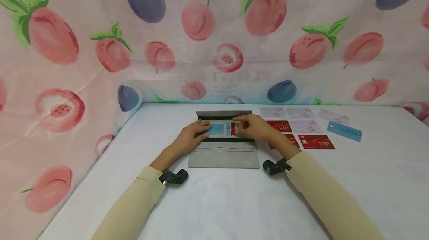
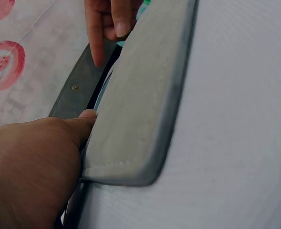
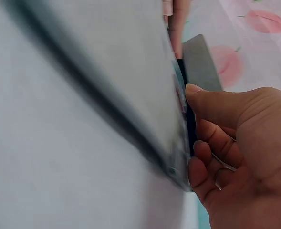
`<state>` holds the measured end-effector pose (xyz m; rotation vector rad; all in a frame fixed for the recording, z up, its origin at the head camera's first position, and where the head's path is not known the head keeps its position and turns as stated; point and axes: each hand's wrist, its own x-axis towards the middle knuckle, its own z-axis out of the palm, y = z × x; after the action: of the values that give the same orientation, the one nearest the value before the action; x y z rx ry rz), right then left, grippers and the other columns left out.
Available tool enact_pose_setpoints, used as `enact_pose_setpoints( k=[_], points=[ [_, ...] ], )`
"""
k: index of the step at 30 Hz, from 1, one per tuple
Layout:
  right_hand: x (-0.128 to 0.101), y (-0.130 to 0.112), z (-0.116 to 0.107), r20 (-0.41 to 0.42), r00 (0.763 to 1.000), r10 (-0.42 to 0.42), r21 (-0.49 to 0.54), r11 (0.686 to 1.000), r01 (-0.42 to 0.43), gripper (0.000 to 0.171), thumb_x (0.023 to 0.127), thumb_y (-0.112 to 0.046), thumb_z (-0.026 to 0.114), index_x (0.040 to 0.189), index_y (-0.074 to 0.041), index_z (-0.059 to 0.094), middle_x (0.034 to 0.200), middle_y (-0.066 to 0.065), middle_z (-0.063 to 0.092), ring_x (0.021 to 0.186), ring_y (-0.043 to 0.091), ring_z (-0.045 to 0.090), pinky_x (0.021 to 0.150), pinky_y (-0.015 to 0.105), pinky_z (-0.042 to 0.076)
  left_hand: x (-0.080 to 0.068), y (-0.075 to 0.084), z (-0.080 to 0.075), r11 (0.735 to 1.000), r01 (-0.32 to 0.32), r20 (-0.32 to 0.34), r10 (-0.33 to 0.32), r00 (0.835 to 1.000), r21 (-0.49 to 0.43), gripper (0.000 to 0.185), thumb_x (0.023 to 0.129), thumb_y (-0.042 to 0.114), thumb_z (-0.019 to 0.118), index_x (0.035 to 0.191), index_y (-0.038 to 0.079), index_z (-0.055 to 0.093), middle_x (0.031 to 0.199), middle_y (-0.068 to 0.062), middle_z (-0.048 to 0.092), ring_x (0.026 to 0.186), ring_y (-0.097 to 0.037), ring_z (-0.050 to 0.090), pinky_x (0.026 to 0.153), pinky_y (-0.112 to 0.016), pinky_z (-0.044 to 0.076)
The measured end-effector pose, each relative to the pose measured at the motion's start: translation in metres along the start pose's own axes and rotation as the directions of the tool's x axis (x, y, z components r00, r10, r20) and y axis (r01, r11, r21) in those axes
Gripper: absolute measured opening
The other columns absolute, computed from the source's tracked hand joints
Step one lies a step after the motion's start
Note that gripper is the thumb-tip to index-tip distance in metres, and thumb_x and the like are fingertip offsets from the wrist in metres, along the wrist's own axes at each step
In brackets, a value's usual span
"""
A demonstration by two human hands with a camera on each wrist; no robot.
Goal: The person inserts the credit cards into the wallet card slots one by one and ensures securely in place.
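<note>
A grey wallet (image 1: 223,160) lies unfolded on the white table, its far flap standing up at the back. A blue card (image 1: 217,129) sits in its left half. In the right half a red card (image 1: 232,129) shows beside a narrow blue strip. My left hand (image 1: 187,137) holds the wallet's left side, fingertips beside the blue card. My right hand (image 1: 253,126) pinches at the red card from the right and covers part of it. The right wrist view shows the right hand's (image 3: 245,138) fingers curled at the wallet's edge, the lower ones bunched together.
To the right lie several red VIP cards (image 1: 316,142), several pale pink patterned cards (image 1: 305,126) and a tilted blue card (image 1: 344,131). Two red cards are partly behind my right forearm. A fruit-print cloth (image 1: 201,65) hangs behind the table and along its left side.
</note>
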<state>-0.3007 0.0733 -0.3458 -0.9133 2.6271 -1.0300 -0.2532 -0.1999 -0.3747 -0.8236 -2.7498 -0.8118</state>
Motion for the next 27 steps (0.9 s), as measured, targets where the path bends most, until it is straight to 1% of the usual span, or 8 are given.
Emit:
enact_pose_setpoints(
  k=[4, 7, 10, 15, 18, 20, 22, 27],
  points=[
    [-0.009, -0.002, -0.014, -0.034, 0.999, -0.001, -0.026, 1.0, 0.0, 0.046, 0.088, -0.016, 0.07, 0.13, -0.002, 0.058, 0.078, 0.002, 0.058, 0.069, 0.019, 0.049, 0.054, 0.029, 0.039, 0.0, 0.0, 0.0, 1.0, -0.007, -0.006, 0.007, 1.0, 0.01, 0.042, 0.096, 0.016, 0.058, 0.134, -0.001, 0.053, 0.143, -0.015, 0.045, 0.137, -0.038, 0.029, 0.11, -0.051, 0.024],
    [-0.019, -0.002, -0.025, -0.042, 0.999, 0.004, -0.06, 0.998, -0.007, 0.044, 0.088, -0.018, 0.07, 0.128, -0.003, 0.06, 0.081, 0.002, 0.058, 0.075, 0.02, 0.05, 0.054, 0.03, 0.038, 0.0, 0.0, 0.0, 1.0, -0.008, -0.007, 0.008, 1.0, 0.013, 0.043, 0.096, 0.016, 0.058, 0.135, -0.001, 0.053, 0.143, -0.015, 0.045, 0.137, -0.038, 0.029, 0.11, -0.051, 0.024],
    [-0.028, 0.001, -0.036, -0.046, 0.999, 0.013, -0.081, 0.997, -0.017, 0.043, 0.088, -0.02, 0.071, 0.126, -0.003, 0.061, 0.083, 0.002, 0.058, 0.08, 0.02, 0.051, 0.058, 0.03, 0.042, 0.0, 0.0, 0.0, 1.0, -0.005, -0.003, 0.005, 1.0, 0.012, 0.043, 0.096, 0.017, 0.058, 0.135, -0.001, 0.052, 0.144, -0.014, 0.045, 0.137, -0.037, 0.029, 0.111, -0.051, 0.024],
    [-0.045, 0.007, -0.052, -0.062, 0.998, 0.002, -0.109, 0.994, -0.009, 0.037, 0.088, -0.02, 0.071, 0.121, -0.004, 0.064, 0.083, 0.002, 0.056, 0.081, 0.021, 0.053, 0.066, 0.033, 0.047, -0.001, 0.0, 0.0, 1.0, -0.003, -0.002, 0.003, 1.0, 0.019, 0.043, 0.096, 0.017, 0.058, 0.135, -0.001, 0.052, 0.144, -0.014, 0.044, 0.138, -0.037, 0.029, 0.111, -0.051, 0.024],
    [-0.054, 0.014, -0.058, -0.074, 0.997, -0.004, -0.131, 0.991, -0.006, 0.037, 0.088, -0.022, 0.072, 0.12, -0.006, 0.065, 0.085, 0.001, 0.058, 0.085, 0.022, 0.055, 0.075, 0.037, 0.051, -0.001, 0.001, 0.0, 1.0, -0.001, -0.001, 0.001, 1.0, 0.019, 0.043, 0.097, 0.017, 0.057, 0.135, 0.0, 0.052, 0.145, -0.013, 0.044, 0.138, -0.037, 0.029, 0.111, -0.051, 0.024],
    [-0.06, 0.019, -0.061, -0.086, 0.996, 0.005, -0.137, 0.99, -0.017, 0.038, 0.087, -0.024, 0.072, 0.12, -0.006, 0.065, 0.088, 0.001, 0.059, 0.089, 0.022, 0.056, 0.08, 0.04, 0.052, -0.001, 0.001, 0.0, 1.0, 0.001, 0.0, -0.001, 1.0, 0.019, 0.043, 0.097, 0.017, 0.057, 0.136, 0.0, 0.052, 0.145, -0.013, 0.044, 0.138, -0.037, 0.028, 0.111, -0.051, 0.023],
    [-0.066, 0.025, -0.063, -0.098, 0.995, 0.022, -0.145, 0.989, -0.036, 0.041, 0.086, -0.027, 0.073, 0.12, -0.007, 0.065, 0.089, 0.001, 0.06, 0.09, 0.022, 0.056, 0.081, 0.041, 0.052, -0.001, 0.001, 0.001, 1.0, 0.001, 0.001, -0.001, 1.0, 0.016, 0.042, 0.097, 0.017, 0.057, 0.135, -0.001, 0.052, 0.145, -0.013, 0.044, 0.138, -0.037, 0.028, 0.111, -0.051, 0.023],
    [-0.077, 0.038, -0.069, -0.103, 0.993, 0.052, -0.166, 0.984, -0.069, 0.042, 0.085, -0.035, 0.073, 0.119, -0.011, 0.066, 0.089, 0.0, 0.059, 0.088, 0.022, 0.054, 0.076, 0.035, 0.05, -0.001, -0.001, 0.002, 1.0, 0.0, -0.001, 0.0, 1.0, 0.023, 0.042, 0.098, 0.017, 0.056, 0.135, -0.001, 0.052, 0.145, -0.014, 0.044, 0.138, -0.038, 0.028, 0.11, -0.051, 0.024]
  ],
)
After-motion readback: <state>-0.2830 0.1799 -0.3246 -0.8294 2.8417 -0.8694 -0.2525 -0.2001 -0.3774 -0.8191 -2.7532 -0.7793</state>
